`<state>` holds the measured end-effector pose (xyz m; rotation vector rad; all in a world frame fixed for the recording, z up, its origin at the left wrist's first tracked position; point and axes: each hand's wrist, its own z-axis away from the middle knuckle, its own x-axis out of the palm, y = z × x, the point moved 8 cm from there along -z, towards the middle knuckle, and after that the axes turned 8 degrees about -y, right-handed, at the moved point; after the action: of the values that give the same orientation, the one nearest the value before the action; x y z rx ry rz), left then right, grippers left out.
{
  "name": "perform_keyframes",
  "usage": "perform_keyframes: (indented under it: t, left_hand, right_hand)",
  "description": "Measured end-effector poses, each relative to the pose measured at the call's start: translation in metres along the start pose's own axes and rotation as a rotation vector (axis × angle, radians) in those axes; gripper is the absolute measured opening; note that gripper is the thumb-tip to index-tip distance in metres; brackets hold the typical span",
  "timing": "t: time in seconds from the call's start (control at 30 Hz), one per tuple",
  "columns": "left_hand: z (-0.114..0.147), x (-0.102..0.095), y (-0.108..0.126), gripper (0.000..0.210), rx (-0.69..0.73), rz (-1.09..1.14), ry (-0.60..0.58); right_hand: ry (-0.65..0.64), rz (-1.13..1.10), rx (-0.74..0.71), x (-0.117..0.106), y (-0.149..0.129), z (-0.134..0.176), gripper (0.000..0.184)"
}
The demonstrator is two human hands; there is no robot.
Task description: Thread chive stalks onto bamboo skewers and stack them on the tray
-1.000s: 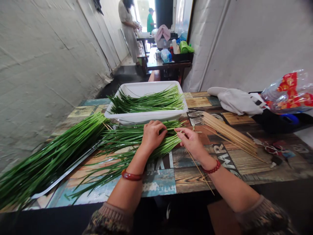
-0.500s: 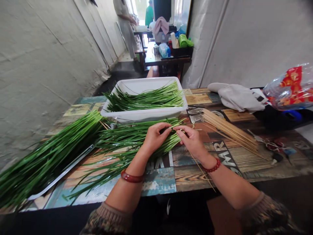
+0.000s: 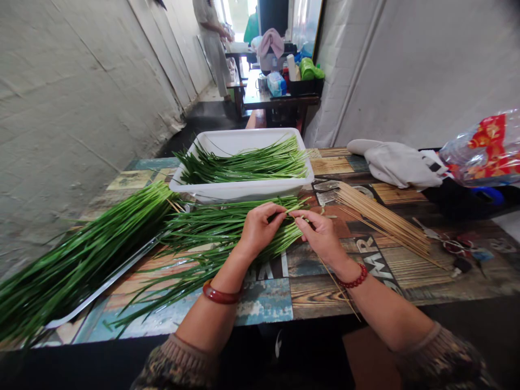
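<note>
My left hand [image 3: 262, 230] pinches the pale stem end of a garlic chive between thumb and forefinger. Close beside it, the thumb and fingers of my right hand [image 3: 319, 235] are closed on the same stem ends. Loose garlic chives [image 3: 199, 230] lie spread under and left of both hands, white ends to the right. Thin bamboo skewers [image 3: 341, 292] stick out below my right hand toward the table's near edge; whether that hand grips them is hidden. Behind the hands, more chives [image 3: 247, 165] fill a white plastic tub [image 3: 244, 190].
A thick heap of chives [image 3: 89, 249] rests on a metal tray [image 3: 109, 284] at left. Bamboo skewers [image 3: 382, 222] lie at right, near scissors [image 3: 455, 246]. Beyond are a grey cloth cap [image 3: 398, 162] and a red-printed plastic bag [image 3: 487, 146]. A person [image 3: 213, 49] stands in the background.
The view has shifted very slightly. Both hands keep nearly the same pinch on the chive stems, and the things on the table stay where they were.
</note>
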<state>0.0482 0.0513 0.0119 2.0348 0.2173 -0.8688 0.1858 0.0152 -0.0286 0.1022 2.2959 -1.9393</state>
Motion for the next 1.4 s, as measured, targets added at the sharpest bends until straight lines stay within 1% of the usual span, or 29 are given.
perform_keyframes:
  t: [0.17, 0.3, 0.47, 0.7, 0.87, 1.0, 1.13, 1.27, 1.4]
  left_hand:
    - [0.001, 0.002, -0.001, 0.011, 0.002, -0.059, -0.003]
    - [0.002, 0.003, 0.000, 0.010, 0.005, -0.061, -0.002]
    - [0.002, 0.002, 0.002, 0.009, 0.020, -0.062, 0.011]
    - [0.001, -0.001, -0.003, 0.008, -0.052, -0.015, 0.053]
    - [0.001, -0.001, -0.010, 0.009, -0.098, 0.016, 0.075]
    - [0.001, -0.001, -0.012, 0.009, -0.115, 0.021, 0.068]
    - [0.001, 0.000, -0.010, 0.009, -0.082, 0.007, 0.059]
    - [0.000, 0.001, -0.006, 0.009, -0.029, -0.017, 0.045]
    - [0.000, 0.003, -0.003, 0.010, -0.015, -0.038, 0.016]
  right_hand:
    - [0.013, 0.012, 0.005, 0.000, 0.002, 0.000, 0.028]
    - [0.038, 0.044, -0.024, -0.001, 0.002, 0.000, 0.026]
    - [0.028, 0.061, -0.021, 0.000, 0.005, 0.000, 0.025]
    - [-0.004, -0.020, 0.009, 0.001, 0.010, -0.002, 0.029]
    - [-0.028, -0.021, -0.030, 0.003, 0.009, -0.004, 0.037]
    - [-0.030, -0.047, -0.017, 0.003, 0.009, -0.005, 0.032]
    - [-0.033, -0.060, -0.003, 0.004, 0.012, -0.005, 0.031]
    - [-0.036, -0.077, -0.008, 0.005, 0.015, -0.005, 0.034]
    - [-0.023, -0.085, -0.022, 0.004, 0.016, -0.004, 0.038]
